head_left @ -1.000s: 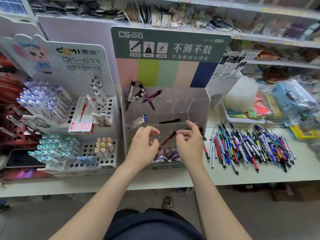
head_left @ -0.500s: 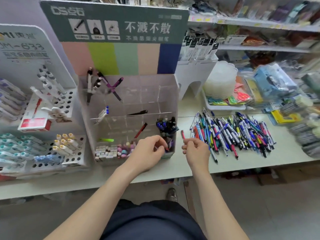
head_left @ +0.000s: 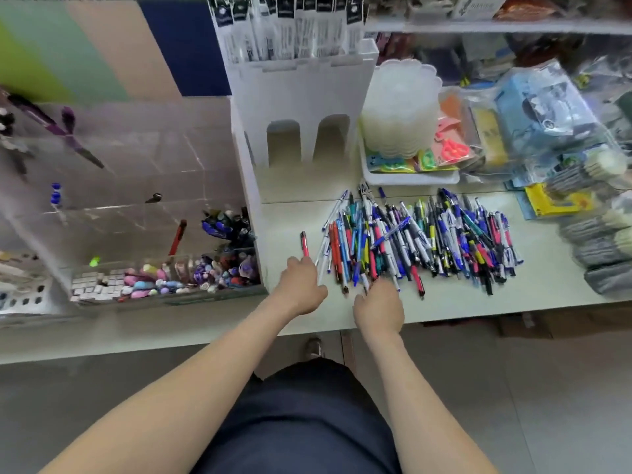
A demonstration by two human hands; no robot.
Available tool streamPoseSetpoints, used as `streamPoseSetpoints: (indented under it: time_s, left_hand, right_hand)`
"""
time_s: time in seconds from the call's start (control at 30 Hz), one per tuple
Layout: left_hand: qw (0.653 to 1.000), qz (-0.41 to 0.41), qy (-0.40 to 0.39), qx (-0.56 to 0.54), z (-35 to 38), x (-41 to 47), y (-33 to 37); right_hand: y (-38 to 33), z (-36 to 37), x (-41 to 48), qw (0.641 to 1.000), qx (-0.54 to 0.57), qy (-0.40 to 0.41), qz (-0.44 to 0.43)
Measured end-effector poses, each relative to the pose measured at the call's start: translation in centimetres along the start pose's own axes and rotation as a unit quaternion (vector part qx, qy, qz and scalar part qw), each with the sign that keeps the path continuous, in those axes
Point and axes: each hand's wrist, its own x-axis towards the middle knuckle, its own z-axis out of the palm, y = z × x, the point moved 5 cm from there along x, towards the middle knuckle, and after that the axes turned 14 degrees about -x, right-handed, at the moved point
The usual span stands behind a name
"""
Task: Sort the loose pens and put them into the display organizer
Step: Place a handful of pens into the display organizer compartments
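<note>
At frame centre the left hand (head_left: 301, 285) is pinching the near end of a pink pen (head_left: 304, 243) just left of the pile of pens (head_left: 420, 237) on the bench (head_left: 461, 302) — the right hand (head_left: 378, 306) is reaching into the pile's near edge, whether its fingers are gripping I cannot tell — and the organizer (head_left: 136, 217) is standing at left.

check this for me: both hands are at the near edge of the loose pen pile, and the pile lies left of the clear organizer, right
Not quite: in the head view the loose pen pile lies right of the clear organizer, not left. The rest holds: the left hand and the right hand are both at the pile's near edge.
</note>
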Motion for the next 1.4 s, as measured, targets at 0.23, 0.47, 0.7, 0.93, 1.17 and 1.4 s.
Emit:
streamPoseSetpoints:
  time_s: [0.23,0.47,0.7,0.93,1.17,1.4]
  left_hand:
    - [0.996,-0.057,0.074,-0.009,1.6,4.0,-0.7]
    - [0.974,-0.07,0.106,-0.188,0.3,6.5,0.0]
    - [0.965,-0.075,0.049,-0.245,-0.6,6.7,0.9]
    - [0.964,-0.101,0.026,-0.243,-1.2,7.3,0.4]
    - [0.945,-0.117,0.016,-0.304,-1.0,6.8,-0.1]
    - [0.908,-0.183,-0.045,-0.373,0.4,5.2,0.3]
  right_hand:
    - [-0.2,2.2,1.4,0.996,0.023,-0.009,-0.086]
    - [-2.1,2.3,3.1,0.982,0.133,0.025,-0.134]
    - [-5.5,1.7,3.0,0.995,-0.025,0.075,-0.058]
    - [-8.8,2.6,2.1,0.989,-0.109,0.1,-0.001]
    - [-9.9,4.1,2.6,0.995,-0.089,0.039,-0.021]
    - [-9.0,3.4,3.3,0.993,-0.078,-0.005,-0.092]
